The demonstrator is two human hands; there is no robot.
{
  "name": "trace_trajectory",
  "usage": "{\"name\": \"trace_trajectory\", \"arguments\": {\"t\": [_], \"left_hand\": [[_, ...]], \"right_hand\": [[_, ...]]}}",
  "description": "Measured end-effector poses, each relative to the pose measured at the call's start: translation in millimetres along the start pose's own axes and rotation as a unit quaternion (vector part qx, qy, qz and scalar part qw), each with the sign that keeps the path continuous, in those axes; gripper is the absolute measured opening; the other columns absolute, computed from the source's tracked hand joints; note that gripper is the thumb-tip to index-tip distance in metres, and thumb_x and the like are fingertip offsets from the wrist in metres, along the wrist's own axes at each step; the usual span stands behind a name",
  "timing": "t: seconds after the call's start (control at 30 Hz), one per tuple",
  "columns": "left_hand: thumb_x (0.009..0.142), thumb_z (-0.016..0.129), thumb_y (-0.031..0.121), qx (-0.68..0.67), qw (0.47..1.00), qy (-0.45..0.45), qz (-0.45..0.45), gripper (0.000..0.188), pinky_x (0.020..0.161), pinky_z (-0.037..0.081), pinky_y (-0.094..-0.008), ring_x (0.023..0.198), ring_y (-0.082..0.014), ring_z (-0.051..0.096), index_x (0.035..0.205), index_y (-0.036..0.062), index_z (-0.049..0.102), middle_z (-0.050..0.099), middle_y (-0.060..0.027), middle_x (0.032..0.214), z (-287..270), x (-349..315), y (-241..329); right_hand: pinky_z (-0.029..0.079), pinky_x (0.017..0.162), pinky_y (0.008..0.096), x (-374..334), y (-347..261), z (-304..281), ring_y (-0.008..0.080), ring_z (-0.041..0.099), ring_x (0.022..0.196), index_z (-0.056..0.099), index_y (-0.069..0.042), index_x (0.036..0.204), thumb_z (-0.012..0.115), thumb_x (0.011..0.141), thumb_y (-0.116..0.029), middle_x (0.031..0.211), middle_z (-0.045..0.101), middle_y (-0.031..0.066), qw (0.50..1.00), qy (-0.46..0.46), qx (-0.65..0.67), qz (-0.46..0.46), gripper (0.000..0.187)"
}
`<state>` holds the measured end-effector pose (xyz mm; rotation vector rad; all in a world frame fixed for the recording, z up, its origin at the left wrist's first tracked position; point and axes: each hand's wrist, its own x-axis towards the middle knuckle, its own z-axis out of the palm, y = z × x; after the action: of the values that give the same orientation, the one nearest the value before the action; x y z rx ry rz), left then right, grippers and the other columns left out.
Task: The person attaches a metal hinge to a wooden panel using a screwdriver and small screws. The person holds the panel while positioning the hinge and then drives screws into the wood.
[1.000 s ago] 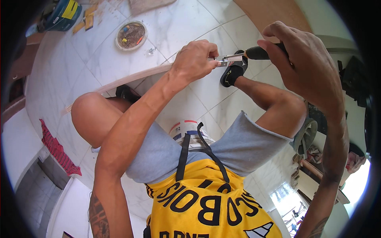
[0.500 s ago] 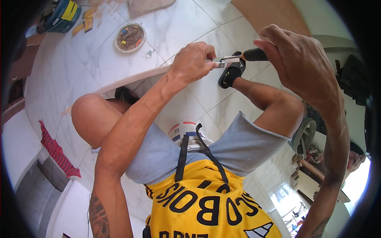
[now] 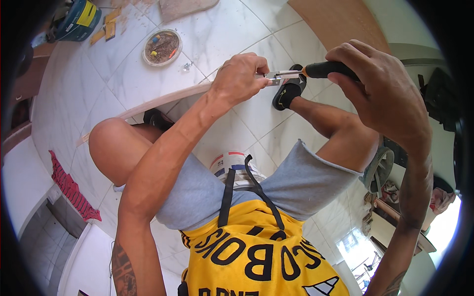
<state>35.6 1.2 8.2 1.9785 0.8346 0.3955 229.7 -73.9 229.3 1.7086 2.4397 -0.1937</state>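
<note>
While the left hand point(image 3: 241, 76) is clamped on a long wooden strip point(image 3: 163, 102), its thumb beside a small metal plate point(image 3: 275, 81) near the strip's end, the right hand point(image 3: 377, 84) is closed round the black handle of a screwdriver point(image 3: 328, 69). The plate sits in the upper middle of the frame, just right of the left fingertips, and the screwdriver's shaft points leftward to it; whether the tip touches a screw is too small to tell. From there the strip runs behind the left wrist toward the left knee point(image 3: 111, 143).

Beyond the strip, in the upper left of the frame, a round tub point(image 3: 159, 64) of debris stands on the tiled floor point(image 3: 217, 29), with a small clear bit point(image 3: 186, 66) just beside it. A dark green bucket point(image 3: 69, 30) is farther into that corner. A white bucket point(image 3: 231, 160) shows between the thighs, and a red striped cloth point(image 3: 74, 187) lies at the left.
</note>
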Motion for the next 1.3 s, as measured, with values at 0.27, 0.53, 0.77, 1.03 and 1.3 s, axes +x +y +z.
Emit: {"name": "trace_trajectory", "arguments": {"t": [0.27, 0.53, 0.77, 1.03, 1.3], "left_hand": [[0.082, 0.084, 0.018, -0.008, 1.0, -0.013, -0.01, 0.025, 0.073, 0.055, -0.0352, 0.079, -0.0233, 0.069, 0.099, 0.0014, 0.076, 0.073, -0.0119, 0.091, -5, -1, 6], [0.082, 0.085, 0.018, 0.009, 1.0, -0.008, 0.014, 0.031, 0.075, 0.057, -0.0349, 0.087, -0.0242, 0.071, 0.107, 0.003, 0.075, 0.074, -0.0119, 0.094, -4, -6, -1], [0.088, 0.083, 0.026, 0.014, 0.998, 0.001, -0.057, 0.036, 0.08, 0.058, -0.0307, 0.094, -0.0206, 0.073, 0.116, 0.0033, 0.075, 0.077, -0.0121, 0.102, -45, -8, 1], [0.084, 0.075, 0.021, 0.251, 0.948, -0.048, -0.191, 0.018, 0.079, 0.058, -0.0393, 0.084, -0.0251, 0.075, 0.096, 0.008, 0.081, 0.078, -0.0126, 0.089, -130, 69, -170], [0.082, 0.073, 0.013, 0.299, 0.91, -0.19, -0.216, 0.012, 0.087, 0.058, -0.0445, 0.097, -0.0325, 0.074, 0.092, 0.012, 0.08, 0.077, -0.0154, 0.099, -57, 72, -322]], "right_hand": [[0.044, 0.059, 0.0205, -13, 34, -11, 0.0052, 0.058, 0.068, 0.071, -0.007, 0.125, 0.065, 0.104, -0.025, 0.09, 0.07, 0.0039, 0.933, 0.065, 0.217, 0.281, 0.028], [0.058, 0.071, 0.0307, 6, 39, 92, 0.0165, 0.068, 0.078, 0.059, 0.012, 0.123, 0.06, 0.102, -0.022, 0.106, 0.071, 0.0195, 0.526, 0.069, 0.815, 0.231, 0.04], [0.049, 0.069, 0.0299, 4, 33, 130, 0.0124, 0.055, 0.073, 0.055, 0.006, 0.121, 0.051, 0.097, -0.017, 0.095, 0.062, 0.0106, 0.599, 0.094, 0.749, 0.268, 0.034], [0.049, 0.075, 0.0296, 15, 5, 97, 0.011, 0.056, 0.081, 0.056, 0.005, 0.121, 0.053, 0.094, -0.01, 0.096, 0.062, 0.0057, 0.734, 0.079, 0.575, 0.352, 0.03], [0.05, 0.074, 0.029, 5, 7, 112, 0.0156, 0.058, 0.089, 0.056, 0.003, 0.123, 0.049, 0.096, -0.01, 0.096, 0.062, 0.0118, 0.754, 0.103, 0.524, 0.383, 0.03]]}}
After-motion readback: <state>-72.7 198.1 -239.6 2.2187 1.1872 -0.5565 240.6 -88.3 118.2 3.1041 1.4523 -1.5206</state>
